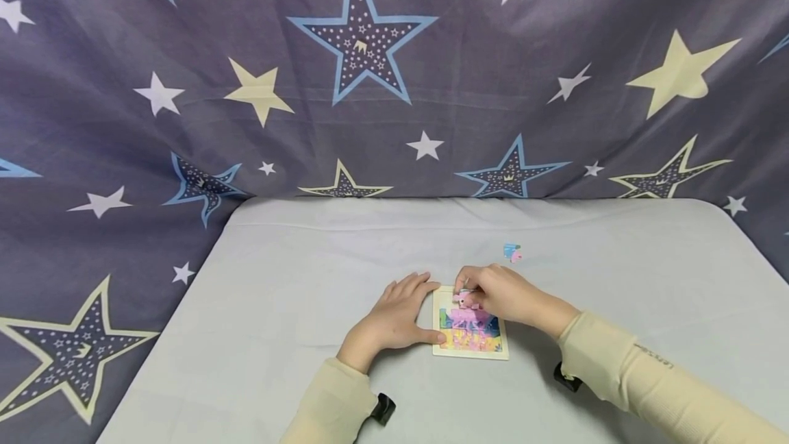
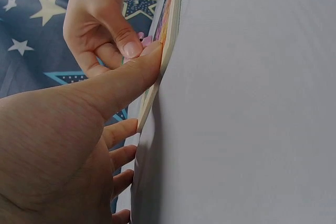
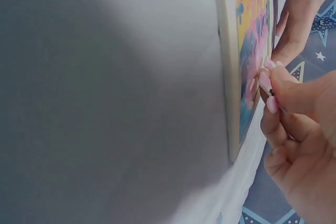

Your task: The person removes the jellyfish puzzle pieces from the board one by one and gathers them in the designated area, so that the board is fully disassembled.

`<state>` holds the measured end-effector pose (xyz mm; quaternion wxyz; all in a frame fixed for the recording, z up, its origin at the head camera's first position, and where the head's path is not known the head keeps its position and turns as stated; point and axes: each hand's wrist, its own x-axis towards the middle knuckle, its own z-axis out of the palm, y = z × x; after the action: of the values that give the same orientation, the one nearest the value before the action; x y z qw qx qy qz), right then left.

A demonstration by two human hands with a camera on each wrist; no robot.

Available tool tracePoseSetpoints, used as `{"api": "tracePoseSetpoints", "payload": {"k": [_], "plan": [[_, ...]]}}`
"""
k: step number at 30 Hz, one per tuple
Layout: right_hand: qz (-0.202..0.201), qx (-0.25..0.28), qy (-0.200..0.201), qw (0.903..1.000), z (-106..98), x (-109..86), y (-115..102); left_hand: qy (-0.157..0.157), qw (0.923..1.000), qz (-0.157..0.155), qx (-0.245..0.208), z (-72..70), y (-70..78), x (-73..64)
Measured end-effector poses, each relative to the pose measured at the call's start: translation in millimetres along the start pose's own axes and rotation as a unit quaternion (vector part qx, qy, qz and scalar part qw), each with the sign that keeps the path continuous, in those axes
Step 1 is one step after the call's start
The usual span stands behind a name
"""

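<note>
Along its left edge, the puzzle board (image 1: pixel 471 355) is touched by the spread left hand (image 1: pixel 396 318); at its far end, a pink piece (image 1: pixel 467 301) is pinched by the right hand (image 1: pixel 501 293), beyond which a blue-pink piece (image 1: pixel 510 251) is seen

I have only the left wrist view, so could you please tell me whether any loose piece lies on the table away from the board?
Observer: Yes, in the head view a blue and pink loose piece lies on the table, beyond the board.
Operator: Thank you; may I ask how the colours are laid out on the board's face?
Observer: Yellow runs along the part nearest the person, with blue and pink beyond it.
Operator: And over which part of the board is the right hand, please?
Observer: The far part; the head view shows it pinching a pink piece there.
</note>
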<state>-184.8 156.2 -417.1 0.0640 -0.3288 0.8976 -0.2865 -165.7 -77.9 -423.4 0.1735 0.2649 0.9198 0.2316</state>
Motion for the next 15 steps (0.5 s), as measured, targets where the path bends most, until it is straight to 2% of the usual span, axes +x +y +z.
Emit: {"api": "tracePoseSetpoints", "payload": {"k": [6,15], "plan": [[0.009,0.002,0.005,0.9999,-4.9,-2.2,2.0,0.003,0.9999,-0.006,0.009,3.0,-2.7,0.8],[0.033,-0.008,0.052,0.9981,-20.9,-19.1,24.3,0.003,1.0000,-0.004,-0.005,-0.7,0.8,-0.4]]}}
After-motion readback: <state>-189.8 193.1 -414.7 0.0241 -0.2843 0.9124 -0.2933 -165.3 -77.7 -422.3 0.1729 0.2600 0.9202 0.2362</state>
